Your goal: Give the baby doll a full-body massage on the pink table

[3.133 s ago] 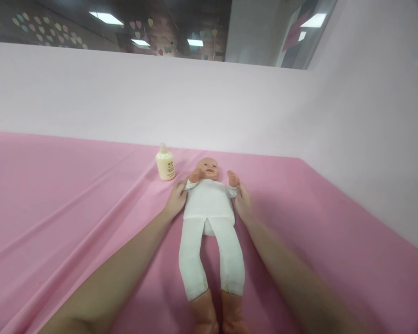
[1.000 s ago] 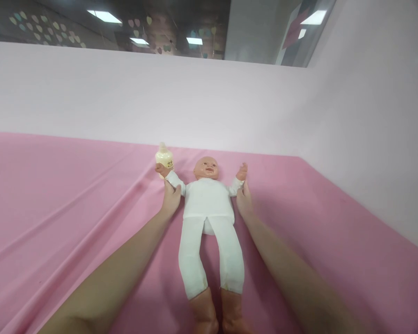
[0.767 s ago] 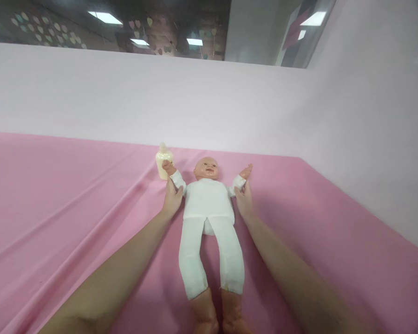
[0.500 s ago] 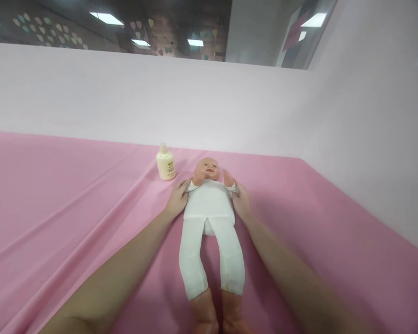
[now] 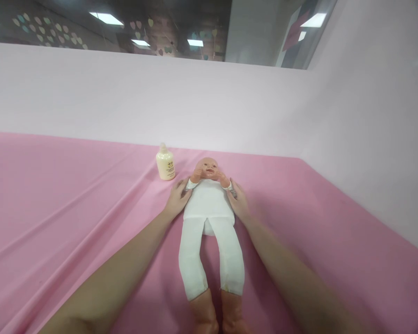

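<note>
A baby doll (image 5: 209, 199) in a white top and trousers lies on its back, head away from me, its bare feet cut off at the bottom edge. Along its left side in the picture, my left hand (image 5: 177, 198) is closed around the doll's sleeved arm, thumb on the near side. My right hand (image 5: 238, 199) holds the other arm in the same way, fingers partly hidden behind the sleeve. Both doll hands are bent up in front of its chin. Just beyond my left hand stands a cream bottle (image 5: 166, 166) with a rounded cap and dark print.
Pink cloth (image 5: 73, 185) covers the surface, with long folds at the left. A white wall (image 5: 142, 97) borders the back and right side. Above it, a window (image 5: 181, 28) shows ceiling lights and heart-shaped decorations.
The doll's hands have come inward toward its mouth, more so the one on the right. My right hand has shifted slightly inward with that arm. The bottle has not moved.
</note>
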Demonstrator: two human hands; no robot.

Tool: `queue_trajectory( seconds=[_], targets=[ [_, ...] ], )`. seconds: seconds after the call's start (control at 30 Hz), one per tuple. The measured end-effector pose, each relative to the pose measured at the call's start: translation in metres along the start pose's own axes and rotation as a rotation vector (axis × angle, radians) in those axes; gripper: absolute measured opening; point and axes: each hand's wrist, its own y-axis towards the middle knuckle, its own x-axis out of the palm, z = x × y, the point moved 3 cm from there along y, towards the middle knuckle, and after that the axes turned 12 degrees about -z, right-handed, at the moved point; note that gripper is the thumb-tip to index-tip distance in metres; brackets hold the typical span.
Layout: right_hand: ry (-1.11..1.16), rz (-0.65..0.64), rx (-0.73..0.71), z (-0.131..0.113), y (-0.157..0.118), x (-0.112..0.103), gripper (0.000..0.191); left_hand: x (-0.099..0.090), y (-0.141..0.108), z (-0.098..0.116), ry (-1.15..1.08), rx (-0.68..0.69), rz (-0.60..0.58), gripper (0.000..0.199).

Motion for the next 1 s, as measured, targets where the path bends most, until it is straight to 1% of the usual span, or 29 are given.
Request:
queue_trajectory(
  seconds=[0.27,0.4,0.57,0.83,1.0],
  targets=[
    [-0.022,-0.004,0.008,0.0018,0.0003,0.0006,0.064,-0.0036,-0.0002,0.0056,-0.006,0.016,0.022,0.046],
    [-0.035,-0.003,-0.019,-0.0018,0.0002,-0.0007,0.057,-0.0039,0.0,0.0061,-0.008,0.017,0.033,0.044],
    [-0.022,0.018,-0.034,-0.0039,0.0,-0.0017,0.048,-0.003,0.0,0.0065,0.006,0.002,0.015,0.04],
    [0.014,0.031,-0.062,-0.0073,-0.0012,-0.0031,0.039,-0.0022,0.0009,0.0055,0.008,0.003,-0.007,0.039],
    [0.037,0.034,-0.071,-0.005,-0.0004,-0.0014,0.037,-0.0015,0.0012,0.0029,0.006,-0.005,-0.009,0.039]
  ],
)
